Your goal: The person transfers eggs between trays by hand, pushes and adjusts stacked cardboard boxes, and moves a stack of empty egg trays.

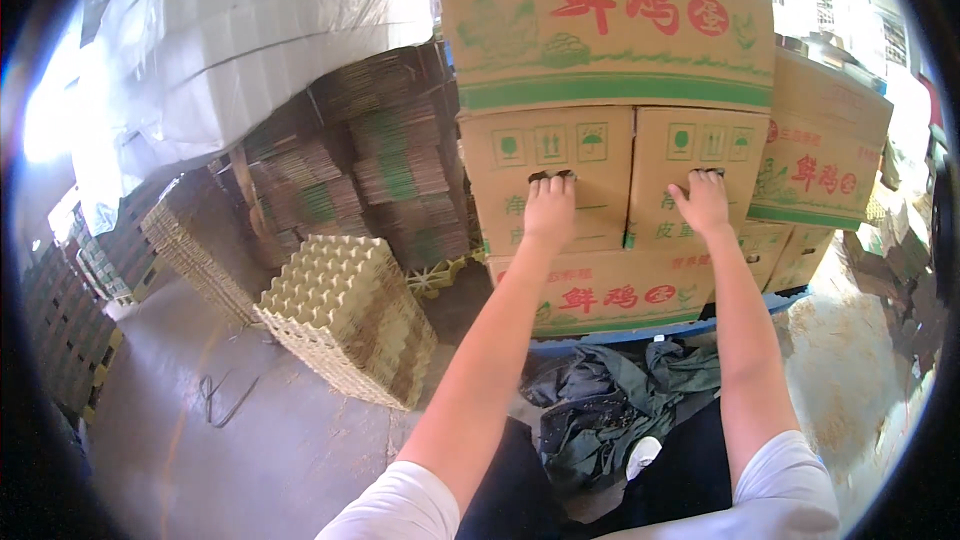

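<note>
Both of my arms reach forward to a stack of printed cardboard egg cartons. The fingers of my left hand [551,206] are hooked into the handle hole of the left carton [600,217] in the middle layer. Beside it, my right hand [703,199] has its fingers in the handle hole of the right carton [739,199], thumb spread against the cardboard. These two cartons stand side by side with a narrow gap between them. A wide carton [615,37] with red and green print rests on top of both, and another carton [600,307] lies underneath.
A stack of moulded-pulp egg trays [360,315] stands on the floor at left. Bundled flattened cardboard [405,157] is behind it, under plastic sheeting [262,22]. Dark cloth [600,405] lies by my feet, before a blue pallet [784,301]. More cartons [817,142] stand at right.
</note>
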`<state>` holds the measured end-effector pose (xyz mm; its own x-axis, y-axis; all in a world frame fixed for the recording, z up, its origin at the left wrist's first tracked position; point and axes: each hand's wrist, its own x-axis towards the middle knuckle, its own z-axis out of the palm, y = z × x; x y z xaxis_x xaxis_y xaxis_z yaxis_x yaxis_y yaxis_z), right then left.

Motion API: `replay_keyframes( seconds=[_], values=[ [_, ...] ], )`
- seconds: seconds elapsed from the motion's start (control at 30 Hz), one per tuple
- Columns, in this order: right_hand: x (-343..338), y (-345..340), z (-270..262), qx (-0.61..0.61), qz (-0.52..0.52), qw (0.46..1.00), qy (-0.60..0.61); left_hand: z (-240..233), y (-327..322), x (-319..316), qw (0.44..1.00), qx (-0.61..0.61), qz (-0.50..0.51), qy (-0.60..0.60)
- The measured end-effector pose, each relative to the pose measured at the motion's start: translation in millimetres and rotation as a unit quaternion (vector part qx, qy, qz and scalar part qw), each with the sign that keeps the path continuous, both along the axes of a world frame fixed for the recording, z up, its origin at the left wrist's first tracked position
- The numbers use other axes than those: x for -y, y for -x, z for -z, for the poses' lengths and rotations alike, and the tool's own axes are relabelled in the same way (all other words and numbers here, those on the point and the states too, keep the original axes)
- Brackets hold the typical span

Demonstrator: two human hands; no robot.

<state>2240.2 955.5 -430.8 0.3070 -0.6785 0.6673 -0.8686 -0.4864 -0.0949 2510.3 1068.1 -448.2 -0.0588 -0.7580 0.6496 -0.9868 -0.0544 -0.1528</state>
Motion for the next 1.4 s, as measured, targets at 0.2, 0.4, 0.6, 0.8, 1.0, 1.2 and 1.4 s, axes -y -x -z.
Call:
replay_keyframes(
  seconds=[0.2,0.4,0.6,0.8,1.0,1.2,1.4],
  values=[
    [7,1,6,0.008,-0.001,0.999,0.033,-3,3,-4,1.0,0.005,-0.008,-0.007],
    [2,-3,2,0.005,0.009,1.0,-0.014,-4,2,-4,1.0,-0.004,-0.006,-0.015],
    [3,-6,6,0.003,0.012,1.0,0.018,-2,-4,0,0.999,-0.003,-0.011,-0.03],
    [0,-4,3,-0.011,0.02,1.0,-0.007,-5,-1,-3,0.999,-0.003,-0.012,-0.038],
    [1,-10,5,-0.003,0.014,1.0,0.001,-3,-4,-7,0.999,0.006,-0.025,-0.03],
    [2,9,2,-0.001,0.008,1.0,0.026,-6,9,-2,0.999,-0.002,-0.015,-0.035],
    [-7,-3,5,0.055,-0.043,0.998,0.001,-6,0,-2,0.978,-0.157,-0.006,-0.136]
  ],
)
